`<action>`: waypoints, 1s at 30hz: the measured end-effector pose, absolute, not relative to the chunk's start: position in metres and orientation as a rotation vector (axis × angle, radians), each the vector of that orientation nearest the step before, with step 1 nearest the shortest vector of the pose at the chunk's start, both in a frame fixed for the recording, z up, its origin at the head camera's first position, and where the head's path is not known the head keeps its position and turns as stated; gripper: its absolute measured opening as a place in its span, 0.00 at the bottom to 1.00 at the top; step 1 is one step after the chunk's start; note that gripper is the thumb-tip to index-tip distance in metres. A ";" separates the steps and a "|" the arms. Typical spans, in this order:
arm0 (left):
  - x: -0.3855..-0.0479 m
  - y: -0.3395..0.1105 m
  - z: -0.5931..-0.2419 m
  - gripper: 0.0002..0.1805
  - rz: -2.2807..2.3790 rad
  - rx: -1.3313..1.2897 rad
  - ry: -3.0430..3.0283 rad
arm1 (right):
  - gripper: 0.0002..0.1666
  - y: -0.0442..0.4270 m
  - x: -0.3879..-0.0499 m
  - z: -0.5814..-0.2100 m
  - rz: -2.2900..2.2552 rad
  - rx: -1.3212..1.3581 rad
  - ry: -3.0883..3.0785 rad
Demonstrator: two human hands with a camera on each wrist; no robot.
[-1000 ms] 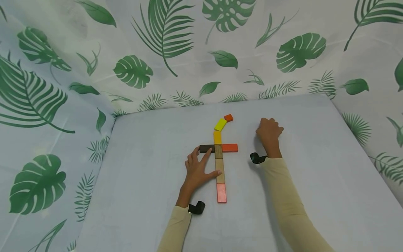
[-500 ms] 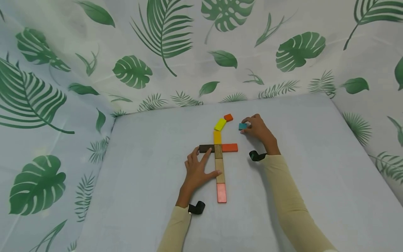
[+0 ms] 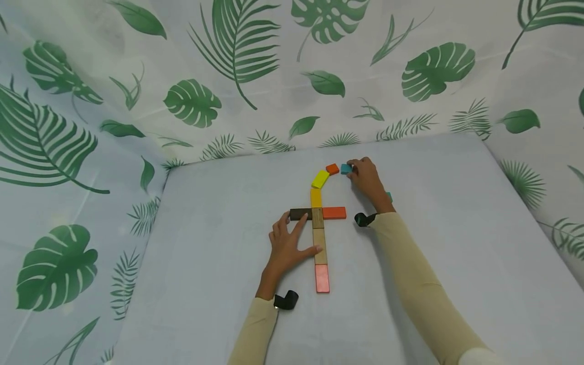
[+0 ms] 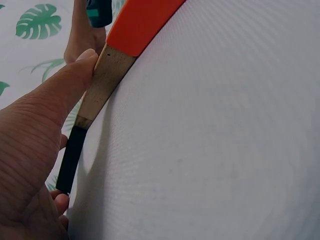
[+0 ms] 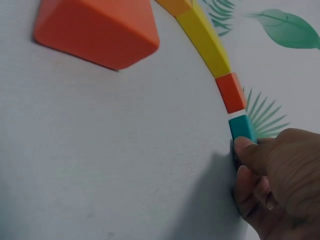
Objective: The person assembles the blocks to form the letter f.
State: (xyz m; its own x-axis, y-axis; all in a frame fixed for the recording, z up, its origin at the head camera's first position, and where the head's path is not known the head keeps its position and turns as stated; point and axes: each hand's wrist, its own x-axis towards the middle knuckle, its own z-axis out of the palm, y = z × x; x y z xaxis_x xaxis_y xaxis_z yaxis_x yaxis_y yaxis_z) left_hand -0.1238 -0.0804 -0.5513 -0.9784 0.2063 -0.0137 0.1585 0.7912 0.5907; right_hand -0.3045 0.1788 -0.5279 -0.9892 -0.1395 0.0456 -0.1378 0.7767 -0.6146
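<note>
Toward the far side of the table, my right hand (image 3: 366, 178) pinches a small teal block (image 3: 345, 169) between thumb and fingers. A narrow gap separates it from a small orange block (image 3: 332, 169) in the right wrist view. My left hand (image 3: 286, 247) rests spread beside the line of blocks. Its index fingertip touches the dark block (image 3: 298, 214), and its thumb touches the long tan block (image 3: 320, 246). A brown block (image 3: 317, 218) joins the dark block to a red block (image 3: 334, 213). Beyond it curve a yellow block (image 3: 316, 197) and a lime-yellow block (image 3: 321, 179).
A pink block (image 3: 322, 278) forms the near end of the line. Another teal piece (image 3: 389, 196) shows partly from behind my right wrist. Leaf-printed cloth (image 3: 292, 66) surrounds the pale table (image 3: 219, 243) at the back and sides.
From the right, my right hand has come left and farther away with the teal block, now beside the orange one. Another teal piece has come into view. My left hand stays put.
</note>
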 end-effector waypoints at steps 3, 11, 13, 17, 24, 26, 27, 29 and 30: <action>-0.124 -0.080 -0.550 0.51 0.932 0.284 2.891 | 0.22 0.178 -0.308 -0.526 -1.010 -0.235 2.958; -0.124 -0.080 -0.550 0.51 0.932 0.293 2.895 | 0.22 0.176 -0.310 -0.525 -1.009 -0.253 2.978; -0.124 -0.080 -0.551 0.52 0.922 0.289 2.897 | 0.21 0.175 -0.309 -0.525 -1.013 -0.242 2.973; -0.123 -0.080 -0.551 0.51 0.923 0.294 2.899 | 0.21 0.175 -0.309 -0.526 -1.000 -0.216 2.968; -0.123 -0.080 -0.550 0.51 0.948 0.297 2.893 | 0.22 0.174 -0.310 -0.526 -0.974 -0.189 2.955; -0.123 -0.080 -0.549 0.51 0.950 0.299 2.894 | 0.22 0.174 -0.310 -0.526 -0.976 -0.189 2.956; -0.123 -0.080 -0.549 0.51 0.945 0.299 2.895 | 0.22 0.174 -0.310 -0.526 -0.977 -0.193 2.959; -0.123 -0.080 -0.549 0.51 0.938 0.300 2.899 | 0.22 0.174 -0.310 -0.525 -0.976 -0.206 2.965; -0.123 -0.080 -0.549 0.51 0.935 0.298 2.899 | 0.22 0.174 -0.310 -0.526 -0.978 -0.210 2.968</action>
State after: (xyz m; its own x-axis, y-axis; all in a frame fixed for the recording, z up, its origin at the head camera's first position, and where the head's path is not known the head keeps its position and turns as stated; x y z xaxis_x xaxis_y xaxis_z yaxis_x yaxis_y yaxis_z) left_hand -0.1234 -0.0800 -0.5489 -0.9778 0.2089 -0.0177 0.1592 0.7948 0.5856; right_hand -0.3100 0.1744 -0.5256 -0.9909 -0.1304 0.0327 -0.1243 0.7958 -0.5926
